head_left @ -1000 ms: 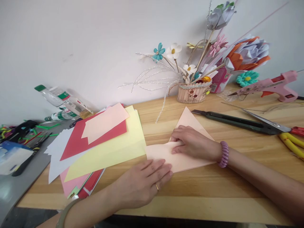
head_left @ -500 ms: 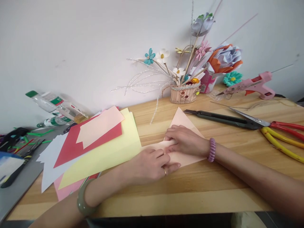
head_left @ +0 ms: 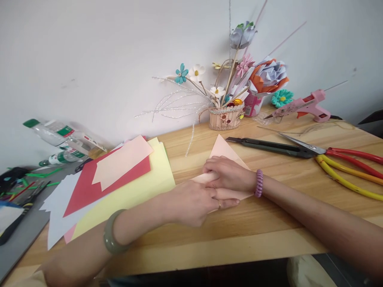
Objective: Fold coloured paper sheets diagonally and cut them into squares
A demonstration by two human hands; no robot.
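Observation:
A pale peach sheet of paper (head_left: 226,148) lies partly folded on the wooden table, one pointed corner towards the wall. My right hand (head_left: 227,172), with a purple coil band at its wrist, curls its fingers over the paper's upper part and grips it. Against it from the left, my left hand (head_left: 194,202) bends over the lower left of the sheet and holds it at the fold. One ringed finger of that hand stretches to the right along the paper. Both hands cover much of the fold and most fingertips.
Coloured paper sheets (head_left: 149,181) are stacked on the left, beside plastic bottles (head_left: 61,157). On the right lie a black utility knife (head_left: 269,148), scissors (head_left: 344,159) and a pink glue gun (head_left: 312,105). A small basket (head_left: 226,118) of craft flowers stands by the wall.
My left hand has slid to the right over the paper, covering more of its left part. My right hand keeps its hold. The whole view has shifted slightly.

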